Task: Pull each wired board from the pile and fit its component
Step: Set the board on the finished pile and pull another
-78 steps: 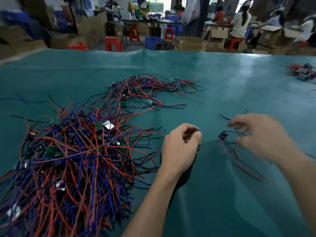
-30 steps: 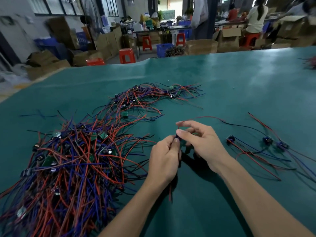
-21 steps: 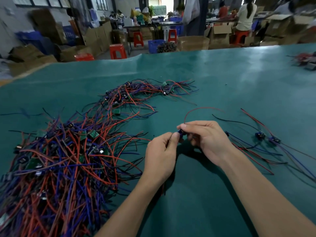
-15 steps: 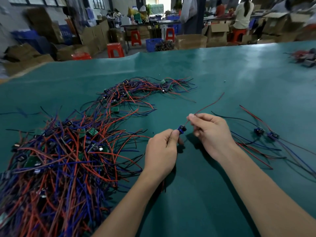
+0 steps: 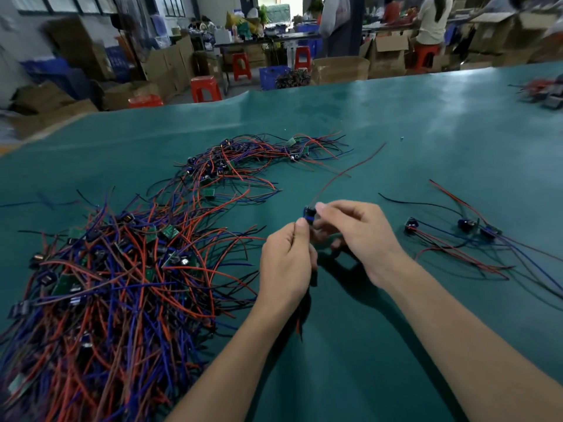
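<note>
A small wired board with a blue-black component (image 5: pixel 309 215) is held just above the green table (image 5: pixel 426 132). My left hand (image 5: pixel 285 263) pinches its lower edge between thumb and forefinger. My right hand (image 5: pixel 353 236) pinches it from the right with curled fingers. A red wire (image 5: pixel 350 169) trails up and to the right from the board. More wires hang below my left hand. The big pile of red, blue and black wired boards (image 5: pixel 106 284) lies at the left.
A smaller tangle of wired boards (image 5: pixel 243 162) lies further back. Three wired boards (image 5: pixel 466 229) lie apart at the right. Another heap (image 5: pixel 542 89) sits at the far right edge. Beyond the table stand cardboard boxes, red stools and seated people.
My right hand left the boards at the right and joined my left hand at the centre. Both hands lifted a wired board; its red wire swung up and to the right.
</note>
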Action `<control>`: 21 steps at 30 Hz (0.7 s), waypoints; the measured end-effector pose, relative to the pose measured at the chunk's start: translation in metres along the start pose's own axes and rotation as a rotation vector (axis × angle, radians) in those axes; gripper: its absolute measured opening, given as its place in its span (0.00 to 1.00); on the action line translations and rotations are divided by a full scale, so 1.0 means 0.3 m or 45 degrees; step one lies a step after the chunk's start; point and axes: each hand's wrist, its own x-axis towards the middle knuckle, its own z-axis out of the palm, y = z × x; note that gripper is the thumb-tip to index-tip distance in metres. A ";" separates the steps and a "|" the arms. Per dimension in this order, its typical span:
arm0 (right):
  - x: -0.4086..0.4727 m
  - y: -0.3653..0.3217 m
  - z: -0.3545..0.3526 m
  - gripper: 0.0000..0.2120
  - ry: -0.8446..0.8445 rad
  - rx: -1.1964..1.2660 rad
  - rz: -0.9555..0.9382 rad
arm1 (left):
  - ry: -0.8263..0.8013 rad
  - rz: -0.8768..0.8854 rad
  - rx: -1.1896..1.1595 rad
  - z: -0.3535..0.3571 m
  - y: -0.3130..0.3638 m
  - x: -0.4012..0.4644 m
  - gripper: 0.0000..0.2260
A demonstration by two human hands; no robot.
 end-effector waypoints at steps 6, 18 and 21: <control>0.008 -0.013 -0.020 0.05 -0.125 0.317 0.085 | -0.106 -0.015 -0.006 -0.003 -0.007 0.007 0.17; 0.014 -0.004 -0.017 0.06 -0.043 0.321 0.071 | -0.155 -0.030 -0.035 0.010 -0.012 0.004 0.10; 0.013 0.001 -0.018 0.06 -0.049 0.267 0.048 | -0.129 -0.034 -0.075 0.008 -0.004 0.000 0.08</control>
